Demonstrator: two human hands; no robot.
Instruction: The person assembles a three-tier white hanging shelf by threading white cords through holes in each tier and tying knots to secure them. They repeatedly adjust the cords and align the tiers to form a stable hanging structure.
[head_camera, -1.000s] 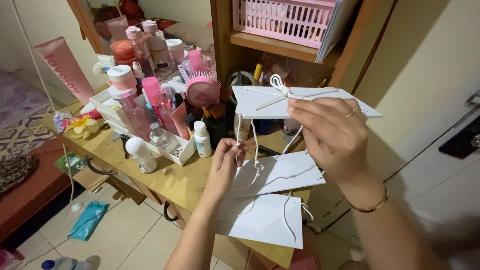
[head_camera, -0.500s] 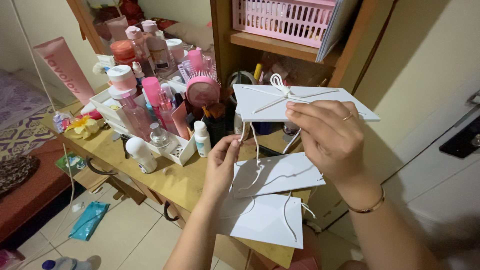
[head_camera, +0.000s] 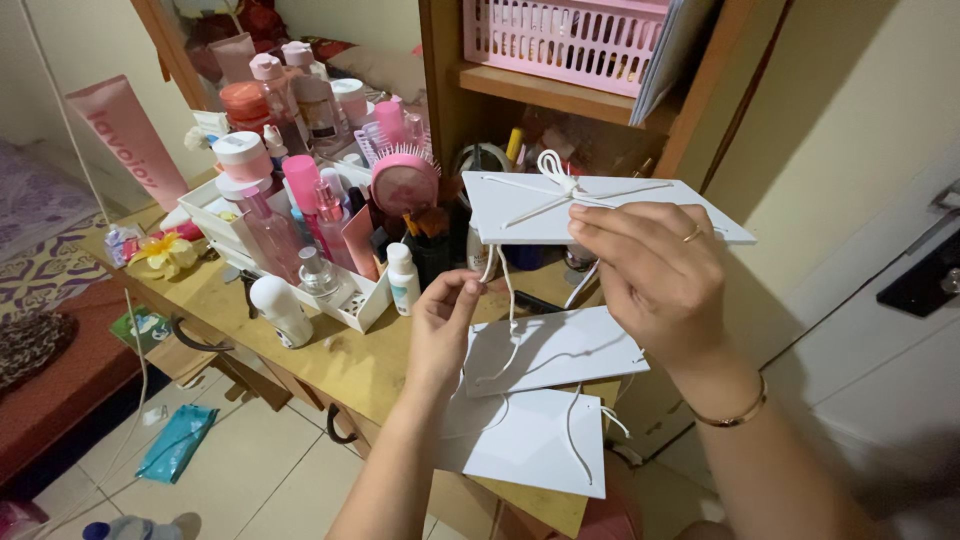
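White top board (head_camera: 600, 205), tied with a knotted white cord (head_camera: 556, 175), is held level above the wooden tabletop (head_camera: 330, 355), the right hand (head_camera: 655, 275) having its grip clenched on the board's near edge. Two more white boards (head_camera: 555, 350) hang lower on the cords, over the tabletop's near corner. The left hand (head_camera: 440, 330) has its grip pinched on a hanging cord just under the top board, beside a white organiser of cosmetic bottles (head_camera: 300, 260).

A pink hairbrush (head_camera: 403, 182) and cosmetic bottles (head_camera: 285, 200) crowd the wooden desk (head_camera: 330, 355) under a pink basket (head_camera: 560, 40).
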